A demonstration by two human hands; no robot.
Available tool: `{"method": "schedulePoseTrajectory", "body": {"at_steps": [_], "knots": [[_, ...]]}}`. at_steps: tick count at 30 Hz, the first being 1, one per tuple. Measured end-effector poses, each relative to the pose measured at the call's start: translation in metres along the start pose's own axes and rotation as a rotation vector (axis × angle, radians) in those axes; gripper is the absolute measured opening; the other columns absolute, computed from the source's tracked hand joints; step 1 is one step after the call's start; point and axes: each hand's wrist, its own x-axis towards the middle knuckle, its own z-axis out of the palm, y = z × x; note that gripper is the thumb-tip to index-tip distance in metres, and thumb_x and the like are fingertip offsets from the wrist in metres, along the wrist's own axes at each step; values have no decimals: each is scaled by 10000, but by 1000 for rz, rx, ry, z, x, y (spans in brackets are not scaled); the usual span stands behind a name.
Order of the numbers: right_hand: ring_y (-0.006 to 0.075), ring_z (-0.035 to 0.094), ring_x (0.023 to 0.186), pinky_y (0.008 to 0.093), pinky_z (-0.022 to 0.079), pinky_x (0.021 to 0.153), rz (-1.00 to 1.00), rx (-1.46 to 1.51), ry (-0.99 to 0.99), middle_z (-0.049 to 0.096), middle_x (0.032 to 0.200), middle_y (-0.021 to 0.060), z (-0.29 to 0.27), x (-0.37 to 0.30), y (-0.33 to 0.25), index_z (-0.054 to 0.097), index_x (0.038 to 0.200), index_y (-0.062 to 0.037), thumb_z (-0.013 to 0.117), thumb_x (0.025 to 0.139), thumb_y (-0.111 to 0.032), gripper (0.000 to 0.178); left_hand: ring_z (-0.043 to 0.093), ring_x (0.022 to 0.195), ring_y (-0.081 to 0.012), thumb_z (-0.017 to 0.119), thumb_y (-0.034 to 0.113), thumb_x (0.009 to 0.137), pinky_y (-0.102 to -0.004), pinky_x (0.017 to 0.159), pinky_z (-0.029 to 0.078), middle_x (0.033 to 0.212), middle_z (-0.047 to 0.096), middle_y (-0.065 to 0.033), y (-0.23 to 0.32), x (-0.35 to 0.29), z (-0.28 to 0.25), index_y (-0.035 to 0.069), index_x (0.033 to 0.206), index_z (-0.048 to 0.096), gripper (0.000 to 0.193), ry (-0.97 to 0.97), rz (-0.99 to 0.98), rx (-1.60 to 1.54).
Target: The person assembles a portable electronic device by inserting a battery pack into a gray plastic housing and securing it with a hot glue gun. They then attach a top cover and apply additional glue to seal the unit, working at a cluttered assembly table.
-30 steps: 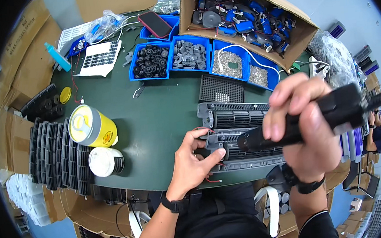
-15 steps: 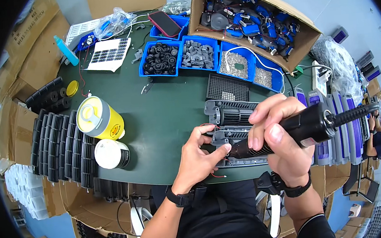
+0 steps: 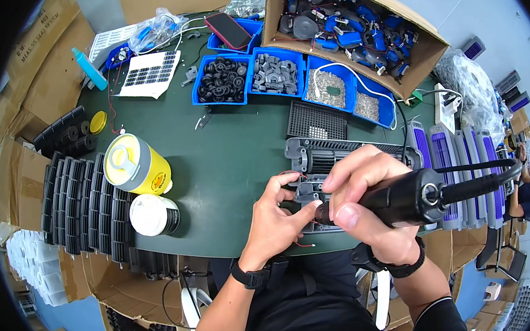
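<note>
Right of centre in the frame, the right hand (image 3: pixel 369 200) is wrapped closed around a black electric screwdriver (image 3: pixel 406 198), whose long axis runs almost level, tip pointing left and cable trailing right. The left hand (image 3: pixel 276 218), fingers curled, pinches the grey plastic housing (image 3: pixel 334 159), which lies lengthwise left-to-right on the green table (image 3: pixel 227 162).

We gripped a black electric screwdriver (image 3: pixel 406 198) in our right hand (image 3: pixel 370 210), its tip down on a grey plastic housing (image 3: pixel 316 173) at the near edge of the green table (image 3: pixel 234 168). Our left hand (image 3: pixel 276 221) pinched the housing beside the tip, next to thin red wires (image 3: pixel 300 244). Blue bins (image 3: pixel 251 75) of small parts stood further back, and a yellow tub (image 3: pixel 133 167) sat to our left.
</note>
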Motion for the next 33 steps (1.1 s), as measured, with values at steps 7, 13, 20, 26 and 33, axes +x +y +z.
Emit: {"method": "schedulePoseTrajectory", "body": {"at_steps": [7, 13, 20, 26, 33], "knots": [[171, 652, 782, 316, 548, 709, -37, -37, -235, 724, 1040, 225, -6, 11, -5, 686, 891, -7, 868, 767, -93, 236, 699, 606, -136, 851, 131, 867, -283, 459, 541, 1058, 715, -184, -3, -1, -1, 47, 1471, 521, 694, -3, 43, 25], [225, 699, 844, 336, 559, 742, -73, -14, -267, 742, 952, 196, -14, 10, -8, 711, 885, -11, 872, 740, -102, 234, 707, 632, -144, 866, 177, 886, -279, 458, 546, 1119, 695, -205, -3, 2, 1, 51, 1470, 519, 691, -7, -7, 5], [194, 667, 661, 336, 598, 643, -94, 133, -213, 680, 1008, 249, -28, 8, -31, 643, 995, 29, 814, 825, -71, 262, 740, 720, -164, 865, 195, 899, -274, 485, 575, 1169, 684, -219, 1, 1, 1, 35, 1466, 507, 690, -29, -51, -47], [210, 654, 631, 343, 580, 601, 43, 265, 199, 670, 985, 240, -80, -13, -57, 590, 1033, 27, 655, 968, -150, 200, 716, 799, -119, 852, 78, 898, -245, 629, 581, 1165, 707, -180, 16, -6, -1, 7, 1428, 531, 623, -42, -126, -23], [224, 629, 670, 390, 583, 655, -153, 287, 202, 626, 968, 199, -76, -31, -35, 557, 1042, -11, 701, 949, -131, 209, 721, 935, -147, 824, 40, 905, -255, 711, 597, 1151, 691, -161, 13, -4, 1, 0, 1404, 539, 576, -40, -96, -56]]}}
